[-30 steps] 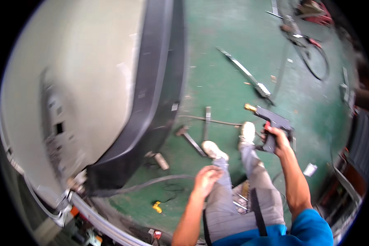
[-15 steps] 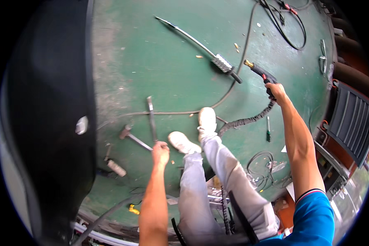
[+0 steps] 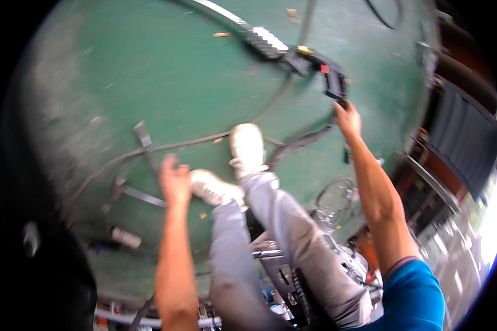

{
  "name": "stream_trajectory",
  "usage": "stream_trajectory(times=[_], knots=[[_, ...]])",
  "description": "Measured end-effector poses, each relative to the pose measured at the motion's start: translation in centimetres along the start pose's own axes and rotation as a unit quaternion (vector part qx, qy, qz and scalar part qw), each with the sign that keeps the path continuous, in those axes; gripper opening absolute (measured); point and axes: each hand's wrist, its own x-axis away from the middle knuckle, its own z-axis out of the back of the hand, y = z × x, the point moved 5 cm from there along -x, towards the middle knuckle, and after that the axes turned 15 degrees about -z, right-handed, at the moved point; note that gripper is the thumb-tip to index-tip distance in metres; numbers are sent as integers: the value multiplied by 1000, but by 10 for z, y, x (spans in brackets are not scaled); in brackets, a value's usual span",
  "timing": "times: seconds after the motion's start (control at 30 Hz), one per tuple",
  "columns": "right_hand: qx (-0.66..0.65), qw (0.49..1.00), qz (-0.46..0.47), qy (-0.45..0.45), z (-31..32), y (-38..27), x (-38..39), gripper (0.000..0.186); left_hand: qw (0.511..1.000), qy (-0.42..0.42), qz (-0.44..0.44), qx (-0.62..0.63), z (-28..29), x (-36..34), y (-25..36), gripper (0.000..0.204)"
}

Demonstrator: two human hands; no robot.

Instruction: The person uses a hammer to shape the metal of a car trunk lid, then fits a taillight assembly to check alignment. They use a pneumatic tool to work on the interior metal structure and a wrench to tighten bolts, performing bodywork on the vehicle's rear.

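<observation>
My right hand (image 3: 348,122) is closed at the lower end of the grip of a black welding gun (image 3: 332,77) with a red trigger and brass tip. A dark sleeved hose (image 3: 301,144) runs back from the gun. The gun's front overlaps the handle end of a slide hammer (image 3: 268,42), a long metal rod with a ridged silver weight. My left hand (image 3: 175,181) is beside the handle end of a hammer (image 3: 145,140); its fingers are blurred but look apart. Close by lies a second hammer (image 3: 141,196) with a pale handle.
A cable (image 3: 190,142) crosses the green floor (image 3: 165,83) beside my white shoes (image 3: 246,146). Coiled wire (image 3: 337,196) lies right of my legs. A dark ribbed panel (image 3: 461,135) stands at the right. A large black shape (image 3: 33,276) fills the lower left.
The view has shifted and blurred. The welding gun has moved left, over the slide hammer's handle, and my right hand is lower on its grip. My left hand's fist has loosened beside the hammer handle.
</observation>
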Motion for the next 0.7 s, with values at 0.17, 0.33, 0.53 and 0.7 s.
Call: stream_trajectory(times=[0.17,0.33,0.53,0.7], knots=[[136,982,-5,-129,-43,68,100,50,987,-60,119,90,9,118,-41,45],[71,964,21,-254,-86,24,185,48,948,-55,217,225,41,220,-57,49],[82,948,51,-303,-8,-46,272,47,939,-10,248,237,104,348,-3,43],[82,951,66,-291,128,-124,339,47,897,86,273,337,183,442,56,38]])
